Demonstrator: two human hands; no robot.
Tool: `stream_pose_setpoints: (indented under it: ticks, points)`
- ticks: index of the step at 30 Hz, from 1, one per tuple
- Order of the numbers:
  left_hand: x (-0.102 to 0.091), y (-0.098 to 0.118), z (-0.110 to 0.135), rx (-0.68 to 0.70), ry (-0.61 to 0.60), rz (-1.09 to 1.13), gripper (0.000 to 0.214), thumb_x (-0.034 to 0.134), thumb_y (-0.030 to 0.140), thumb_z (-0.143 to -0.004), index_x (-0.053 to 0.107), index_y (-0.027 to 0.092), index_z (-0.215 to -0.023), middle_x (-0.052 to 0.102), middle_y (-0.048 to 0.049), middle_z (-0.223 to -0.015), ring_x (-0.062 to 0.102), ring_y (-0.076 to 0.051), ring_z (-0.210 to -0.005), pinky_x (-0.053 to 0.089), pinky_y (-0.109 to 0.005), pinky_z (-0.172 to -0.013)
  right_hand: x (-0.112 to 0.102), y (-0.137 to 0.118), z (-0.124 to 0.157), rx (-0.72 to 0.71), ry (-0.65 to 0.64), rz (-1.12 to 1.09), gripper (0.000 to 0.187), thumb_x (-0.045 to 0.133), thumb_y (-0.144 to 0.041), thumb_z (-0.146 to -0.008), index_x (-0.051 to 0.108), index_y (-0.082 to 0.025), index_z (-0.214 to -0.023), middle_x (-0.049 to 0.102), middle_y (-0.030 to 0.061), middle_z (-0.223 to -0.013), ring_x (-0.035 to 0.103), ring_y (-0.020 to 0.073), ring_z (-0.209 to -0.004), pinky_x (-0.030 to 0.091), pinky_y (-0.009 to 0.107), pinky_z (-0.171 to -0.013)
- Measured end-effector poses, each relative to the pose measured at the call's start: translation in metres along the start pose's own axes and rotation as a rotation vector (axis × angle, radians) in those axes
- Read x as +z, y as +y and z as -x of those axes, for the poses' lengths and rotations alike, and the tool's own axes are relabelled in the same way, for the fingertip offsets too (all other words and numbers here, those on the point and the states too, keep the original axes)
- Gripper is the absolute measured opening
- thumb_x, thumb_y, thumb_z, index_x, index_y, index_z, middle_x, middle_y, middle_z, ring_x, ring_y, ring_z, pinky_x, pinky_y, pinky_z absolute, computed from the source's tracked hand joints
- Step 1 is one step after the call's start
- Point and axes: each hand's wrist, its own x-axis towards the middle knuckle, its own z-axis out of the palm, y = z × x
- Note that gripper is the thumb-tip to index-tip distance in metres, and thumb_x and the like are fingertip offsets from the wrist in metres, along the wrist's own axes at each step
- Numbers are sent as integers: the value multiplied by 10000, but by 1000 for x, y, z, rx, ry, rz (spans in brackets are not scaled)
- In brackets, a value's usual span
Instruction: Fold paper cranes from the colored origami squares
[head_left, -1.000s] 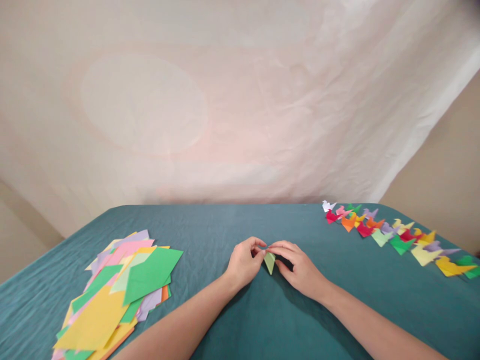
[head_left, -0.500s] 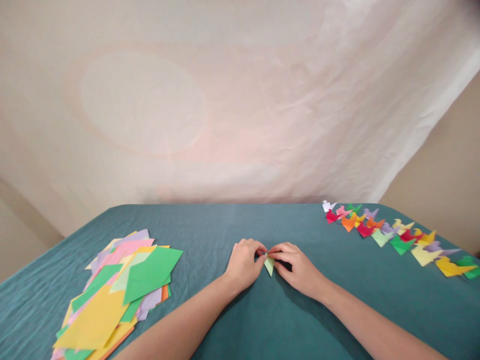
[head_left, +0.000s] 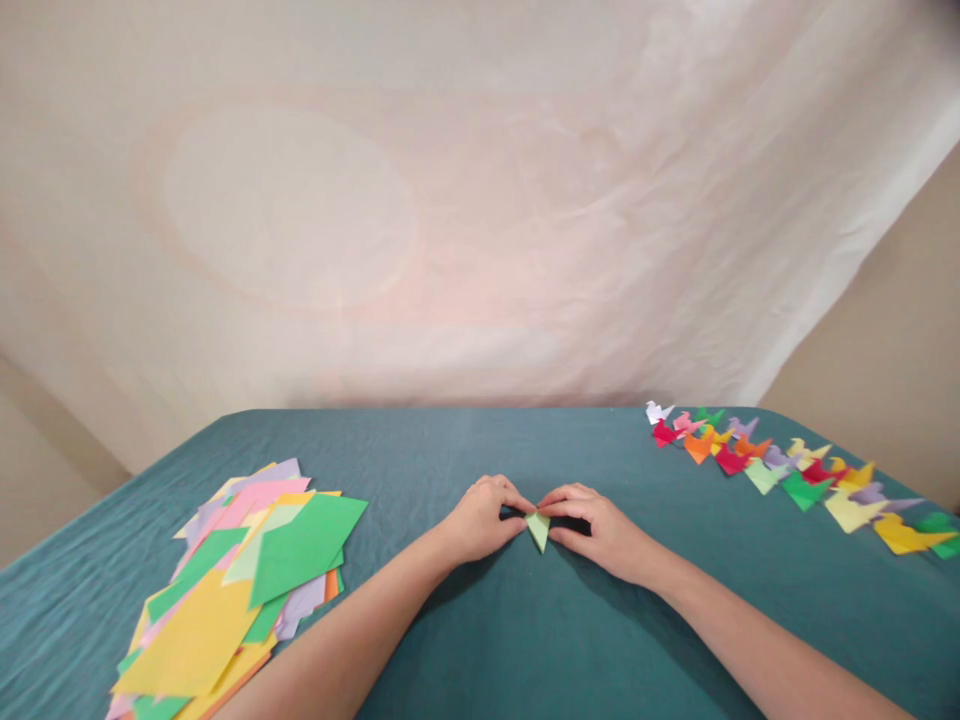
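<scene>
Across your teal tablecloth (head_left: pixel 420 460), a heap of coloured origami sheets (head_left: pixel 225 600) lies left and origami birds (head_left: pixel 806 490) line the right. Between, your left hand (head_left: pixel 480 520) and right hand (head_left: pixel 611 535) sit just apart, fingertips pinching opposite sides of the pale green folded paper (head_left: pixel 538 530). It should feel light, stiff where layered, easily creased; hold it by the upper edges.

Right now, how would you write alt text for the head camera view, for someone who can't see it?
A person's left hand and right hand have their fingertips at a small folded pale-green paper on a teal tablecloth. Loose coloured sheets lie heaped to the left; small folded paper birds sit grouped to the right.
</scene>
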Motion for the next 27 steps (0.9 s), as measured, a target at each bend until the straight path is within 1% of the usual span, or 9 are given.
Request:
stream_pose_setpoints:
  ticks: [7, 13, 18, 21, 27]
  points:
    - [-4, -3, -1, 14, -34, 72, 222, 644, 231, -714, 711, 261, -923, 644, -21, -882, 584, -168, -822, 422, -263, -796, 2, 1, 0, 19, -1, -2, 183, 577, -286, -826, 677, -262, -977, 640, 46, -1005, 548, 211, -937, 395, 367, -847]
    - [-3, -4, -1, -8, -13, 97, 185, 662, 249, -709, 722, 247, -883, 651, -23, -864, 588, -168, -817, 428, -260, -785, 2, 1, 0, 19, 0, 0, 179, 566, -299, -838, 678, -264, -972, 641, 40, -1000, 546, 205, -938, 394, 355, -844]
    - [3, -6, -2, 5, 36, 98, 145, 618, 271, -760, 729, 252, -851, 665, -18, -808, 594, -163, -796, 430, -256, -763, 1, 0, 0, 4, 8, 2, 183, 558, -308, -845, 677, -266, -977, 647, 41, -985, 554, 199, -926, 399, 354, -842]
    - [5, -5, -3, -16, 67, 79, 139, 606, 266, -768, 732, 250, -824, 669, -15, -791, 591, -161, -784, 427, -260, -768, 3, 1, 0, 7, 51, -7, 185, 534, -310, -859, 682, -254, -954, 648, 47, -960, 562, 192, -904, 409, 348, -831]
    - [9, -3, -3, -21, 102, 85, 132, 598, 248, -771, 729, 249, -771, 681, -4, -763, 592, -163, -773, 427, -258, -763, 9, 5, -2, 49, 132, -18, 195, 505, -297, -869, 679, -219, -828, 640, 43, -900, 564, 179, -865, 414, 333, -821]
